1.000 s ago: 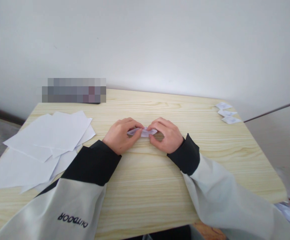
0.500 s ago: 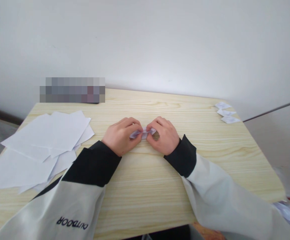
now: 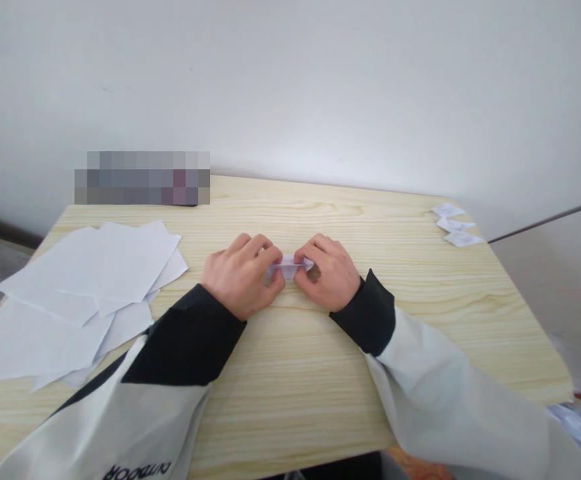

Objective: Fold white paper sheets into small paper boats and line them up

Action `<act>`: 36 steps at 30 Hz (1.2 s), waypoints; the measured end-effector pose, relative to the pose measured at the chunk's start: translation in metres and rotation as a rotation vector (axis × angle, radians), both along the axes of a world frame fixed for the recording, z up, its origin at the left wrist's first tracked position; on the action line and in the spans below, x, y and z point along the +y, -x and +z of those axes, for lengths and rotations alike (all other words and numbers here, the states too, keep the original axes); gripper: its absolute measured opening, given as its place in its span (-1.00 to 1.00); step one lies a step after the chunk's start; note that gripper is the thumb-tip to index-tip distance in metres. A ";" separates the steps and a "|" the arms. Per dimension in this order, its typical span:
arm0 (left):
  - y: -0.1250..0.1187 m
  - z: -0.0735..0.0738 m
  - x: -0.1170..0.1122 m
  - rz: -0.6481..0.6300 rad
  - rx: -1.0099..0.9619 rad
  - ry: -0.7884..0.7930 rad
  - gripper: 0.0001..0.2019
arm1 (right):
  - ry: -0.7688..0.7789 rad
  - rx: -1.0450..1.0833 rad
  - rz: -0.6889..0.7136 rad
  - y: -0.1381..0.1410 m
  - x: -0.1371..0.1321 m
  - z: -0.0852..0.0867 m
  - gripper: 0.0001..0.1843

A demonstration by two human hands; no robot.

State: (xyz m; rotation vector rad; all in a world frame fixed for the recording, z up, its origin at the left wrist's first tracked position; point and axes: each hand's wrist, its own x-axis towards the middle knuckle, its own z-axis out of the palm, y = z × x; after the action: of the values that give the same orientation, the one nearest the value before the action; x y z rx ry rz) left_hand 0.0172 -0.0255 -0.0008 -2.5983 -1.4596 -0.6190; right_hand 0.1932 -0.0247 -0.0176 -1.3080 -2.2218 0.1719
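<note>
A pale wood-grained surface (image 3: pixel 290 387) carries overlapping white sheets (image 3: pixel 125 260), too layered to count exactly, left of the hands. Two light-coloured sleeves end in black cuffs; the left sleeve (image 3: pixel 135 413) reads "OUTDOOR," partly cut off. The left hand (image 3: pixel 237 277) and right hand (image 3: pixel 331 273) pinch thumb to fingers. Three folded pieces (image 3: pixel 463 238) lie beyond and rightward; one small folded paper (image 3: pixel 289 272) is gripped between both hands.

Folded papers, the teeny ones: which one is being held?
The folded paper pinched by the left hand and right hand. The three other folded papers lie untouched near the table's far right corner.
</note>
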 end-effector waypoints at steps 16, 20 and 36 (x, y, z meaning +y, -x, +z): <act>0.004 -0.005 0.008 -0.060 -0.137 0.209 -0.82 | 0.074 0.005 0.017 -0.001 0.001 -0.001 -0.83; 0.003 -0.006 0.007 -0.041 -0.133 0.244 -0.80 | 0.087 0.009 0.001 -0.001 0.001 -0.001 -0.82; 0.014 -0.008 0.016 -0.175 -0.208 0.288 -0.77 | 0.041 0.116 0.049 -0.006 0.002 -0.001 -0.83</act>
State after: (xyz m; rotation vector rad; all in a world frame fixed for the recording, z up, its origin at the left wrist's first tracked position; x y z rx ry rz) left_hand 0.0032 -0.0097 -0.0087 -2.9876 -1.4862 -0.7711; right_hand 0.1996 -0.0227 -0.0191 -1.2338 -2.1637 0.3052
